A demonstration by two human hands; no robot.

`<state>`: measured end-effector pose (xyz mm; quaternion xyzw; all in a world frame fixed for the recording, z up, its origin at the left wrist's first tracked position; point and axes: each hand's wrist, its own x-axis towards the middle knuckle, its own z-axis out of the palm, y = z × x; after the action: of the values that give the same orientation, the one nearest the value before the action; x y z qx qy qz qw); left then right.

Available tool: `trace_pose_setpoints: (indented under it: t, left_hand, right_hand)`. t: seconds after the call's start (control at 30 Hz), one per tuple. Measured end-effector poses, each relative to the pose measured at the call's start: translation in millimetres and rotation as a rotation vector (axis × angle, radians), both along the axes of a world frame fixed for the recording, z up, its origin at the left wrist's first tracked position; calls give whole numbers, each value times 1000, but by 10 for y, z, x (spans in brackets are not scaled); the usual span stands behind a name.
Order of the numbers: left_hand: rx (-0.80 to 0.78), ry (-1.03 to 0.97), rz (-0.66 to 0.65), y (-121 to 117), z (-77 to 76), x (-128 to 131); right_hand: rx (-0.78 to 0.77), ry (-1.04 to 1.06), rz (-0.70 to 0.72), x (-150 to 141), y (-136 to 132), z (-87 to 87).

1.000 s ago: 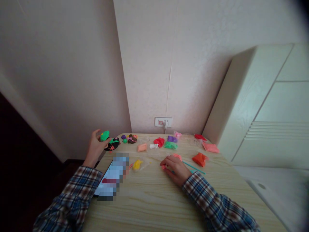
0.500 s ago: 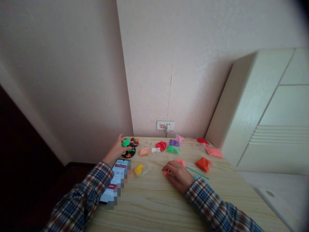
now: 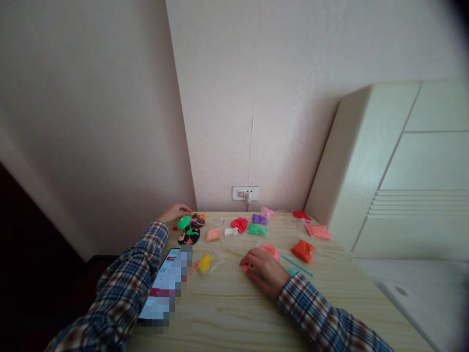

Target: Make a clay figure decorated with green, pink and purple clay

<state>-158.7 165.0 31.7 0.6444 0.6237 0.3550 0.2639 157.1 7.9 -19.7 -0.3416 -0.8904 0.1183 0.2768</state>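
Observation:
My left hand [image 3: 176, 213] reaches over the far left table corner, its fingers stretched out beside the small clay pieces, holding nothing I can see. Just in front of it lies a green clay piece [image 3: 183, 223]. It rests near a black disc [image 3: 194, 235] decorated with green and coral clay and a brown clay piece [image 3: 198, 222] with a pink band. Resting on the table, my right hand [image 3: 264, 272] has its fingers curled round a bit of coral-pink clay [image 3: 245, 268]. Most of that clay is hidden. Another coral-pink clay packet [image 3: 270, 251] lies behind the knuckles.
A phone [image 3: 161, 288] lies on the left of the wooden table [image 3: 234, 315]. Clay packets are spread across the back: peach [image 3: 213, 234], red [image 3: 239, 225], green [image 3: 258, 229], purple [image 3: 260, 219]. Yellow clay [image 3: 205, 263], orange clay [image 3: 303, 250] and a teal stick [image 3: 298, 266] lie nearer.
My left hand has set the green clay piece and black disc down at the far left, let go and shifted behind them. My right hand stays in place with the coral-pink clay.

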Motion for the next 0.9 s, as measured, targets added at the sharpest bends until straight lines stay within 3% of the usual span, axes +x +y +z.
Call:
trace_pose_setpoints:
  t: [0.17,0.37,0.47,0.6,0.73,0.9]
  left_hand:
    - [20,6,27,-68,-4,29]
    - [164,-74,22,-157,387,-85]
    - [262,-170,-58,-468,646,53]
    - [266,-314,-216,-1078,851,508]
    - [143,-414,-368,-1490,797,963]
    - [35,-605,-479,-1638,548,1301]
  right_hand:
    - [8,10,-2,2,-4,-14]
    - [33,22,-1,11,23,-19]
    - [41,20,-13,9,20,3]
    - [33,5,-26,10,7,31]
    - [39,14,-80,27,16,34]
    - [48,56,-148,49,34,47]
